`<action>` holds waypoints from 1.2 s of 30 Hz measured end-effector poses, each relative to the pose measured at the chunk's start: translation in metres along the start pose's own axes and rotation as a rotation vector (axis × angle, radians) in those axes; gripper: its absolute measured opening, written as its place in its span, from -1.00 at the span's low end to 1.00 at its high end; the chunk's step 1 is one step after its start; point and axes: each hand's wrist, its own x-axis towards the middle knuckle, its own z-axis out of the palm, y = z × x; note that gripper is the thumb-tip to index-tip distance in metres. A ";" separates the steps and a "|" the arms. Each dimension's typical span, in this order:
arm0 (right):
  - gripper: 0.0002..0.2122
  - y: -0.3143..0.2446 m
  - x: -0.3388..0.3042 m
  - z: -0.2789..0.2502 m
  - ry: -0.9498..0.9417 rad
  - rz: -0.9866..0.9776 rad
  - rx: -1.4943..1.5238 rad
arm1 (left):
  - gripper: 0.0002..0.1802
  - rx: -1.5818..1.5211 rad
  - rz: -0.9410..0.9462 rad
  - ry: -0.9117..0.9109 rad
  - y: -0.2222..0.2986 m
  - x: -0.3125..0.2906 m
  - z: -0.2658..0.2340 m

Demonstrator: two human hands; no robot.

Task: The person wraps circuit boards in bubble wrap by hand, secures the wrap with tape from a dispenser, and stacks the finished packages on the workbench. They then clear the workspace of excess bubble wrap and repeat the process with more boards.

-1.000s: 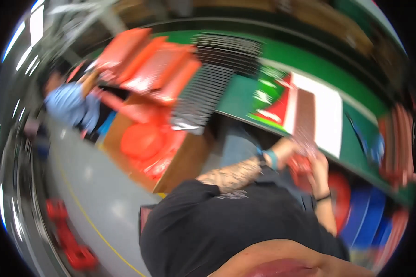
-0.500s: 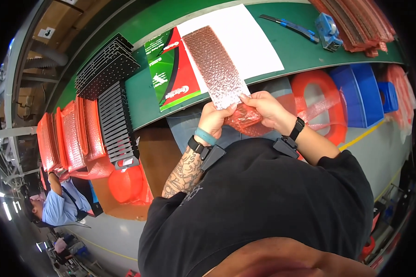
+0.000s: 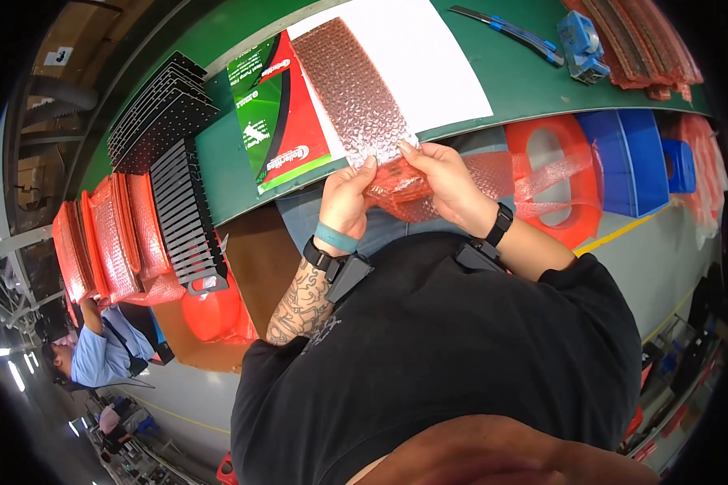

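A long, flat packet in pinkish-red bubble wrap (image 3: pixel 349 81) lies over a white sheet and the red part of a printed sheet, its near end past the table edge. My left hand (image 3: pixel 346 198) pinches the left corner of that end, thumb on top. At the right corner my right hand (image 3: pixel 455 182) grips it between thumb and fingers. Below and between the hands hangs loose red bubble wrap (image 3: pixel 404 190). What lies inside the packet is hidden by the wrap.
Beside the packet lie a green-and-red printed sheet (image 3: pixel 279 141) and the white sheet (image 3: pixel 441 73). A utility knife (image 3: pixel 510 36), a blue tape dispenser (image 3: pixel 582 48) and stacked wrapped packets (image 3: pixel 635 44) sit right. Black slotted racks (image 3: pixel 162 113) stand left. A co-worker (image 3: pixel 109 347) is beyond.
My hands have shifted slightly left with the near end of the packet. My left thumb now lies at its left corner, and the hands are a little farther apart.
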 end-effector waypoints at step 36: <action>-0.89 -0.034 0.194 0.355 -0.666 -1.279 -1.979 | -0.64 0.296 0.232 0.271 0.012 0.025 -0.003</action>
